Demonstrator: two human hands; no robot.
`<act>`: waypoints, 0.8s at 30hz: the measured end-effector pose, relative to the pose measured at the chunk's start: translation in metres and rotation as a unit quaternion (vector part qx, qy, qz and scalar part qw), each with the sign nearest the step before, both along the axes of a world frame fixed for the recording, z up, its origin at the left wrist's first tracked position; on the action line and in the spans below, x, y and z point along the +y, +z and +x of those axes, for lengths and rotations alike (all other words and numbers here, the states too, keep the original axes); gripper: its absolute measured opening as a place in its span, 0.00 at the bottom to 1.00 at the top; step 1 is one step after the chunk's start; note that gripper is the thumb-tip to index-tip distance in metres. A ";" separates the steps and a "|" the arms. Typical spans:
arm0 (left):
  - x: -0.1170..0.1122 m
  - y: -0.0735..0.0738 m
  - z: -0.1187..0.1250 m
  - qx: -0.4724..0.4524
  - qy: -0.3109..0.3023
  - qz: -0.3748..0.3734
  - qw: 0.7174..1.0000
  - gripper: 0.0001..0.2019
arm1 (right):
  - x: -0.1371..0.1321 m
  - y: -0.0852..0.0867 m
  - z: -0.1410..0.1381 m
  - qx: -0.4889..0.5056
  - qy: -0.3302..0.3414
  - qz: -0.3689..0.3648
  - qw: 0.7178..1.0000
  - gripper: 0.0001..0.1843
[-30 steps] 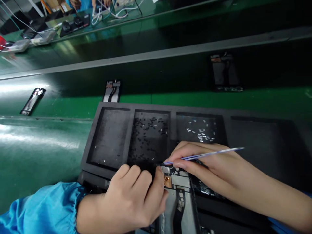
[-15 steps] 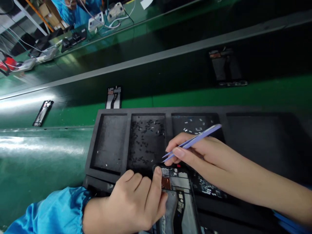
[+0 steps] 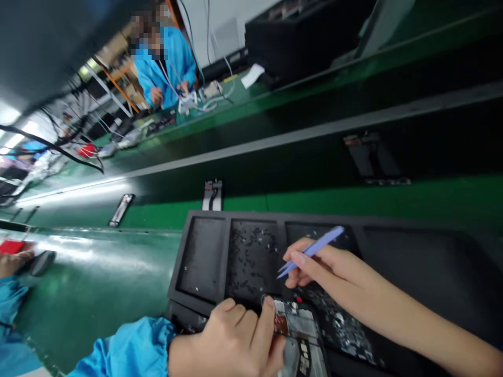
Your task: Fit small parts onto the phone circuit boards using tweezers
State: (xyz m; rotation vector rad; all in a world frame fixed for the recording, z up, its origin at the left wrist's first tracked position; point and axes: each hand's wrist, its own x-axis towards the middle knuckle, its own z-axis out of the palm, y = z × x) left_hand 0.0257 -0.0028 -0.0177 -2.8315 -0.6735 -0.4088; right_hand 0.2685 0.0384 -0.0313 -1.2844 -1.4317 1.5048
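An opened phone lies at the lower middle, showing its circuit board, a copper patch and a dark flex cable. My left hand is closed at its left edge, the index fingertip pressing on the top left corner. In my right hand a pair of purple tweezers is pinched between thumb and fingers. Their tips point down-left, slightly apart, above the phone's top edge with nothing visible between them. Behind lies a black compartment tray, holding many tiny dark pieces and some silvery ones.
Several more opened phones lie on the green surface beyond the tray, among them one phone and another phone. A co-worker in blue stands across the line. At far left, another person's hand is near a red object.
The camera view has tilted up, bringing the co-worker and the far-left hand into sight. The tweezers have lifted slightly from the phone's top edge. My left fingertip stays on its corner.
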 end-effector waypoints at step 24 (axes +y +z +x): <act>-0.053 0.041 0.088 0.008 0.508 -0.294 0.810 0.56 | 0.019 -0.011 0.015 0.255 -0.394 0.015 0.883 0.35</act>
